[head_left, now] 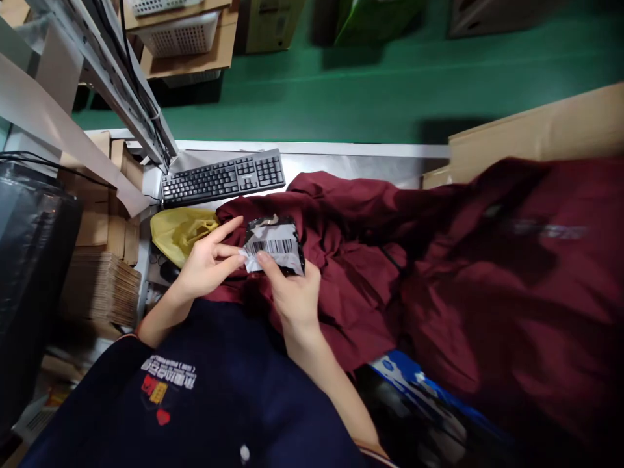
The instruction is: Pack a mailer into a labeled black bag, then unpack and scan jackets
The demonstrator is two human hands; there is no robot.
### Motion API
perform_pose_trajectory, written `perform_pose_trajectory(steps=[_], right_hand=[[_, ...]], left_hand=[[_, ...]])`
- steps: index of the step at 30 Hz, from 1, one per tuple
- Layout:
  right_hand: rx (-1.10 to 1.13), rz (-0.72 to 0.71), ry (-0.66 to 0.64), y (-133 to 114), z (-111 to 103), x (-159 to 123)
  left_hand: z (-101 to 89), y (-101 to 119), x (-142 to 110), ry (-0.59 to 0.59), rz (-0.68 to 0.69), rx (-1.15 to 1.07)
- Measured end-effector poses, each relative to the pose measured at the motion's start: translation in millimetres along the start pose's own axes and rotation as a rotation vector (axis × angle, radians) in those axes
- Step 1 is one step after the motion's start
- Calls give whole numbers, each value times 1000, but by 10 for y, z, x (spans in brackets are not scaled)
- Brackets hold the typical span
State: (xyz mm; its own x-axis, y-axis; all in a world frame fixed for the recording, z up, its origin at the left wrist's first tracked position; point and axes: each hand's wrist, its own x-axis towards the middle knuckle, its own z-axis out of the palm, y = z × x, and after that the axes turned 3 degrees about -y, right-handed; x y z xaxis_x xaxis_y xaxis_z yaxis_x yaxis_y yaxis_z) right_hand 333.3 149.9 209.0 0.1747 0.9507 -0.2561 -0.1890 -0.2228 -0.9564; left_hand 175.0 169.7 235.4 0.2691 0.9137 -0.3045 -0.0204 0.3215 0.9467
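Note:
A small black plastic packet (298,235) with a shiny, crumpled top is held in front of me. On its face is a white barcode label (277,234), wrinkled toward the bottom. My right hand (297,292) grips the packet from below, its thumb pressed over the label. At the packet's left side my left hand (209,263) pinches the label's lower left corner between thumb and fingers, with the index finger stretched out above. Beneath both hands spreads a dark red jacket-like garment (351,273); whatever lies under it is hidden.
Behind the hands is a black keyboard (224,179). A yellow plastic bag (180,231) lies left of my left hand. Stacked flat cardboard (104,286) and a metal post (121,84) stand at the left; a cardboard box (536,127) is at the right.

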Motion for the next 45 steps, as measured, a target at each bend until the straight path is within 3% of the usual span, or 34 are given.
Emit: perform_pose_trajectory(steps=[7,15,21,38,45], right_hand=[[-5,18,-60,8,-24,-12],[-22,4,-47,-13,1,-10],[-37,-4,-35,-36,-4,-31],[-27,14,-58,-34,-12,-17],[18,43,-45,1,-29,-2]], left_hand=[[25,10,18,36,-11,-15],[26,-83,31,108,15,1],[67,-22,6,163,-13,47],[80,10,2,173,-8,106],[77,-16,55,167,70,137]])
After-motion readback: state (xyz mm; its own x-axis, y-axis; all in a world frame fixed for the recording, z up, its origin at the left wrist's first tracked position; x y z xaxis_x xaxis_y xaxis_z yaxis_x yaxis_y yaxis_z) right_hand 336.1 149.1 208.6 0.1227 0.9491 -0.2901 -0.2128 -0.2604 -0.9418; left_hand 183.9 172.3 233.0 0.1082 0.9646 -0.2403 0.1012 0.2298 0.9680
